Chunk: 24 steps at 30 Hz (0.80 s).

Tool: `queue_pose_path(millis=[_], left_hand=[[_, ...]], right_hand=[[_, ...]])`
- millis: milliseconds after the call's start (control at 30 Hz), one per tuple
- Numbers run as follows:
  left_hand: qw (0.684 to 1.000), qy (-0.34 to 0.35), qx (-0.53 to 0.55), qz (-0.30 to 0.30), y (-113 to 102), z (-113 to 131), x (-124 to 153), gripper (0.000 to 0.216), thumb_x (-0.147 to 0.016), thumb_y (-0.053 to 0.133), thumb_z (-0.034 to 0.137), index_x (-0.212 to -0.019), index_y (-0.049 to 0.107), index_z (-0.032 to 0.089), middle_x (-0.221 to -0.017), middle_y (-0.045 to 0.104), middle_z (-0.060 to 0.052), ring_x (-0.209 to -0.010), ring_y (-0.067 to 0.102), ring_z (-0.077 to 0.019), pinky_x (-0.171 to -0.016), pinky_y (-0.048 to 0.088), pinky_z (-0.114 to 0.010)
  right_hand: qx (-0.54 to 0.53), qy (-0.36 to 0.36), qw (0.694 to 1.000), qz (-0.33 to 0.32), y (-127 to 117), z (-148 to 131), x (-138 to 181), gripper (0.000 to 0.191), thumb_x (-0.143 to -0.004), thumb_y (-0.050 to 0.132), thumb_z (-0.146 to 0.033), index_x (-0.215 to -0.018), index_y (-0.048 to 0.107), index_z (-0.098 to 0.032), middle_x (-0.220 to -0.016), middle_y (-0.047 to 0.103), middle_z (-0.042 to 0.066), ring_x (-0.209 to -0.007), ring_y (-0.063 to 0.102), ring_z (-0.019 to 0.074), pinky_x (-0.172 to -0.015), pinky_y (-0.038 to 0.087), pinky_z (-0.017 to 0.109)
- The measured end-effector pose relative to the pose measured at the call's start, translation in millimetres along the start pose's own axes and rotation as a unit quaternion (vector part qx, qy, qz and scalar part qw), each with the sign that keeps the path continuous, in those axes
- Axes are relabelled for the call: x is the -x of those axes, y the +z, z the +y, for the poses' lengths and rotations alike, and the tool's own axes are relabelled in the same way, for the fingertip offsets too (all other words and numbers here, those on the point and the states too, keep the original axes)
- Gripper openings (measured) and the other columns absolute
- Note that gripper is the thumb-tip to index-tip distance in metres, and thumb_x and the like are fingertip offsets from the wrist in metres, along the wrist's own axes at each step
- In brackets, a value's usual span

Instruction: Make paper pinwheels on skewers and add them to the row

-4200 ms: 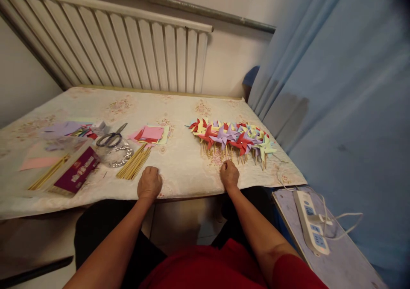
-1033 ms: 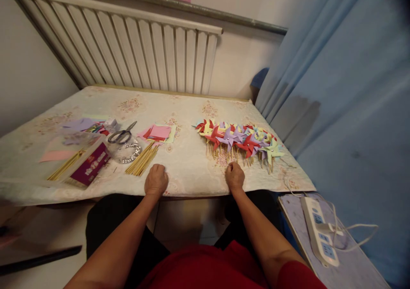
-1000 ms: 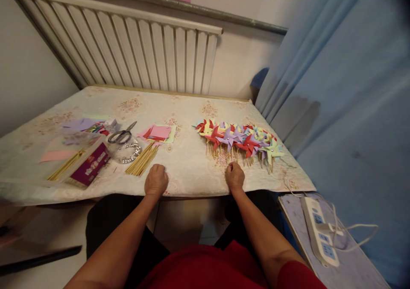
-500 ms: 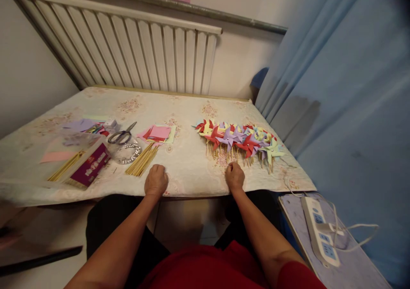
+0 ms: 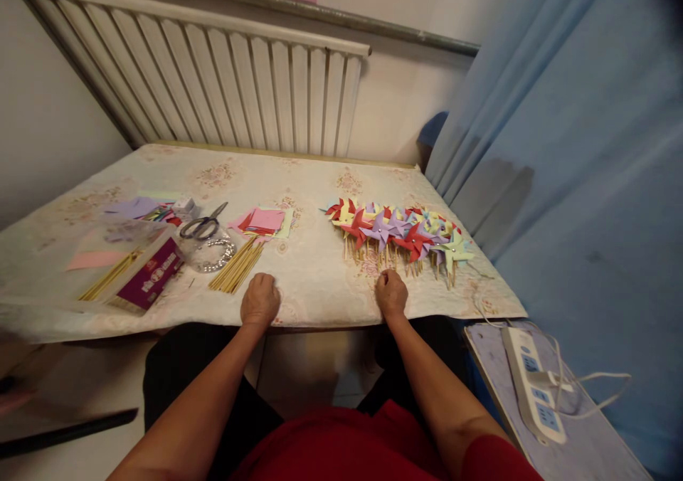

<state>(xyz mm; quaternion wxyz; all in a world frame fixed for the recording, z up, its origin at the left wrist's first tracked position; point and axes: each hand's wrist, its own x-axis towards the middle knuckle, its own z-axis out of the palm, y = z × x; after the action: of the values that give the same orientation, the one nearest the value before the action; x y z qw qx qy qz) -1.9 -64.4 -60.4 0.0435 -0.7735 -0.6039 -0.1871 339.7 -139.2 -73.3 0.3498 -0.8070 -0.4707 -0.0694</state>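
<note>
Left hand (image 5: pixel 260 300): clenched, empty-looking, beside sticks (image 5: pixel 235 266) | right hand (image 5: pixel 391 294): clenched, just below pinwheels (image 5: pixel 398 230) | 2 hands resting on table (image 5: pixel 320 282) | likely pause; any pick-up needs fingers uncurled.

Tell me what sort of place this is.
Probably a room in a home, set up for paper crafts. A radiator stands behind a cloth-covered table, which holds paper pinwheels, scissors and loose sticks. A blue curtain hangs on the right.
</note>
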Motion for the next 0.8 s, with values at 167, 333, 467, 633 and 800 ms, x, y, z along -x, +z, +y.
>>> queue_pose_path(millis=[167,333,467,633,800], left_hand=[[1.0,0.002,-0.003,0.003,2,-2,0,0.016,-0.089,0.045,0.018,-0.09,0.06,0.018,-0.098,0.059,-0.012,-0.095,0.056,-0.0254,-0.079,0.043,-0.035],[1.0,-0.002,-0.006,0.0,4,-2,-1,0.016,-0.089,0.045,0.018,-0.091,0.061,0.018,-0.099,0.059,-0.012,-0.095,0.056,-0.0254,-0.078,0.044,-0.035],[1.0,-0.002,-0.007,-0.001,0,0,0,0.016,-0.089,0.045,0.018,-0.091,0.061,0.018,-0.099,0.059,-0.012,-0.096,0.057,-0.0253,-0.079,0.044,-0.035],[1.0,0.003,0.005,0.002,-3,0,-2,0.016,-0.088,0.044,0.018,-0.09,0.06,0.018,-0.099,0.059,-0.012,-0.097,0.056,-0.0254,-0.08,0.045,-0.036],[1.0,0.017,0.022,0.013,2,-3,-4,0.017,-0.087,0.045,0.018,-0.092,0.061,0.017,-0.098,0.059,-0.013,-0.096,0.055,-0.0265,-0.079,0.045,-0.037]], right_hand=[[0.006,0.004,1.0,0.0,0,0,0,0.022,-0.088,0.044,-0.021,-0.086,0.066,-0.017,-0.083,0.068,0.007,-0.072,0.054,0.0172,-0.068,0.031,0.028],[0.004,0.003,1.0,-0.001,0,1,0,0.022,-0.089,0.044,-0.021,-0.086,0.066,-0.017,-0.082,0.067,0.007,-0.071,0.053,0.0167,-0.067,0.03,0.027],[0.001,0.004,1.0,0.0,1,1,0,0.021,-0.088,0.045,-0.02,-0.086,0.066,-0.017,-0.082,0.066,0.006,-0.071,0.053,0.0167,-0.067,0.03,0.027],[-0.004,0.018,1.0,-0.016,-1,-1,-1,0.02,-0.087,0.047,-0.019,-0.086,0.066,-0.018,-0.082,0.067,0.006,-0.072,0.054,0.0167,-0.068,0.032,0.027],[-0.037,0.0,0.998,-0.055,-10,3,-6,0.019,-0.084,0.048,-0.017,-0.085,0.066,-0.018,-0.08,0.068,0.005,-0.074,0.057,0.0167,-0.071,0.037,0.026]])
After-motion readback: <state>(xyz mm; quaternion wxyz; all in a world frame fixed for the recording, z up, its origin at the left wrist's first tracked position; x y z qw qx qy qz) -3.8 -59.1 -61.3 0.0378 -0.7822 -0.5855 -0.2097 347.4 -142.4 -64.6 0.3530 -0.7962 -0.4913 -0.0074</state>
